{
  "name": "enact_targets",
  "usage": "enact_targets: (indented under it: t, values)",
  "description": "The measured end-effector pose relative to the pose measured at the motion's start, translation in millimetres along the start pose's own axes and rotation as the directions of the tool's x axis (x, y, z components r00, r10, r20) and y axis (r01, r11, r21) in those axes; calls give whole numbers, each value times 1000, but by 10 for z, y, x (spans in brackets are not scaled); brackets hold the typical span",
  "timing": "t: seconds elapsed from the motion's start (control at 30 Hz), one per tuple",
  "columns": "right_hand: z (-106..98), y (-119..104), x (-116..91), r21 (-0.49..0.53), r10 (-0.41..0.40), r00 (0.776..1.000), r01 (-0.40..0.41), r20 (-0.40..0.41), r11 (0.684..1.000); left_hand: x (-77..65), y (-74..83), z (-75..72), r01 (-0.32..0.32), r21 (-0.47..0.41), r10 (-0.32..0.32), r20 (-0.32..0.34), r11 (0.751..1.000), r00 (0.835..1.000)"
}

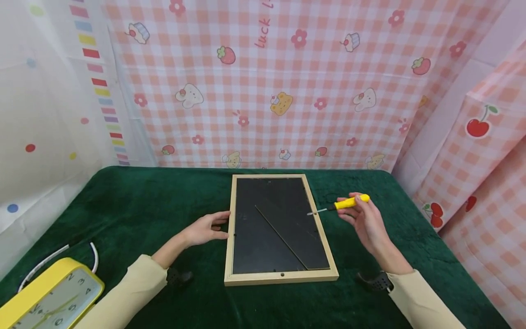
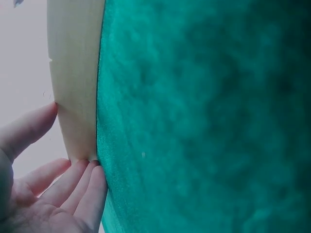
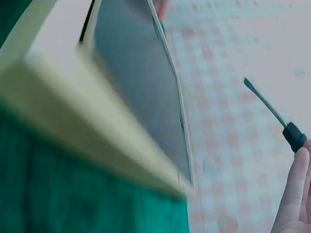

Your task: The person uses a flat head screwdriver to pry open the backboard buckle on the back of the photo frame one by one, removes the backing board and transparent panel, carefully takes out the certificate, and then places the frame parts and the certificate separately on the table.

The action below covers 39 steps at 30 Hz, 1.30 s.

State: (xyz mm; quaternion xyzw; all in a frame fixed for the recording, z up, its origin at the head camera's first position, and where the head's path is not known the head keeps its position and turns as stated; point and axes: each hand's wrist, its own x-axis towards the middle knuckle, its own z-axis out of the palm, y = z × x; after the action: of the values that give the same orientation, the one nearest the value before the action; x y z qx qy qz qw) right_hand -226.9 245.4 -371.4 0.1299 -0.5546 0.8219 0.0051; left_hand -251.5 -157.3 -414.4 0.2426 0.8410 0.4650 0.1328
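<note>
A light wooden picture frame [image 1: 281,276] lies with its black back [image 1: 256,249] facing up. On that back sits a flat stand leg whose slanted edge [image 1: 281,237] runs down to the lower right. My left hand [image 1: 205,230] rests thumb and fingertips against the frame's left side, fingers fairly straight. To the right, my right hand [image 1: 370,224] holds a screwdriver [image 1: 351,202] by its yellow handle, and its flat metal tip overlaps the frame's right edge in the head view. The right wrist view shows the screwdriver's shank [image 3: 266,103] standing out past the fingers.
A yellow clock [image 1: 53,297] stands at the near left, with a white curved strap or handle beside it. Dark green cloth [image 1: 144,201] covers the table. A pink checked curtain [image 1: 263,132] hangs behind, with more curtain along both sides.
</note>
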Motion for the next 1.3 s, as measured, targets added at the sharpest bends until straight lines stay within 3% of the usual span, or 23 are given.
enact_targets:
  t: [0.13,0.3,0.5,0.67,0.87,1.03,1.3]
  values:
    - [312,96,140,-32,45,999,-45,-9,998,-8,-15,-4,6,-5,-6,12,1000,1000]
    - [646,248,290,-147,72,997,-74,-19,986,-18,-23,-3,6,-30,-5,39,1000,999]
    - [869,418,380,-192,141,990,-135,21,972,-12,-39,5,-8,-36,11,66,999,998]
    - [922,550,398,-201,234,969,-216,73,955,-10,-36,4,-21,-41,24,80,999,996]
    - [929,668,377,-243,320,945,-296,65,924,-13,-36,-6,-30,-46,35,111,999,993]
    - [949,714,353,-311,372,921,-321,118,895,-24,-37,-28,-38,-51,44,135,998,990]
    - [984,767,277,-325,398,903,-332,164,886,-46,-32,-30,-10,4,9,144,1000,990]
